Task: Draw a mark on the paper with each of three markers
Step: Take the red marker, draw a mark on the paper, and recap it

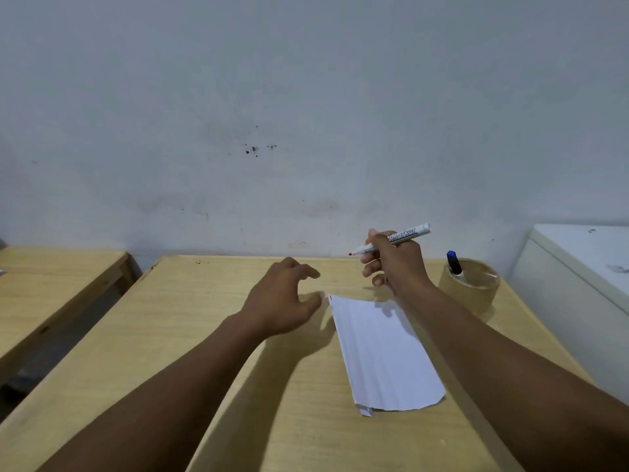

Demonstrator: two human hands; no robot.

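A white sheet of paper (383,352) lies on the wooden table (190,335), with a small red mark at its far left corner. My right hand (394,264) holds a white marker with a red tip (394,239) above the table beyond the paper, uncapped, tip pointing left. My left hand (286,298) hovers just left of the paper's far corner, fingers curled apart, holding nothing. A blue-capped marker (454,265) stands inside a brown tape roll (471,291) at the far right. A third marker is not visible.
A second wooden table (58,277) stands to the left across a gap. A white cabinet (578,277) sits at the right edge. A grey-white wall runs behind the table.
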